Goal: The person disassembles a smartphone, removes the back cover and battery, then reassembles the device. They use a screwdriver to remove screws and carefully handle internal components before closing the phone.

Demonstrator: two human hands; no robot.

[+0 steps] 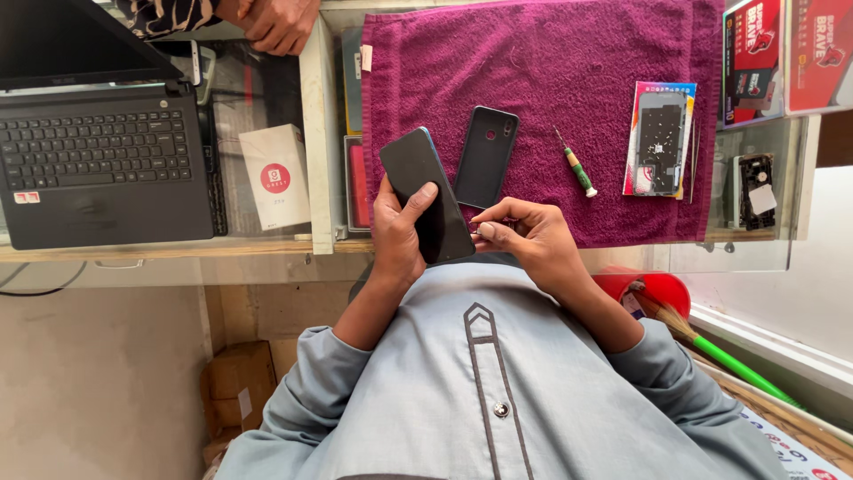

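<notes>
At frame centre: steady black phone [426, 193] in closed left grip [397, 233]; keep right grip [524, 236] pinched on small part, contents indiscernible, beside phone edge.

Phone [426, 191] in left hand [398, 233]: glossy black glass face, smooth. Back cover [486, 156]: matt dark plastic, v. slight sheen. Towel [569, 80]: magenta terry cloth, rough looped pile. Screwdriver [576, 165]: thin metal shaft w/ green-white plastic handle. Small packet [659, 138]: glossy printed card/plastic. White box [276, 175]: matt paperboard. Laptop [98, 164]: matt black plastic, screen glossy. Counter top [267, 89]: clear glass, reflective, pale frame. Shirt [418, 391]: smooth grey-blue woven cloth, metal stud. Carton [235, 378] below: rough brown cardboard.
</notes>
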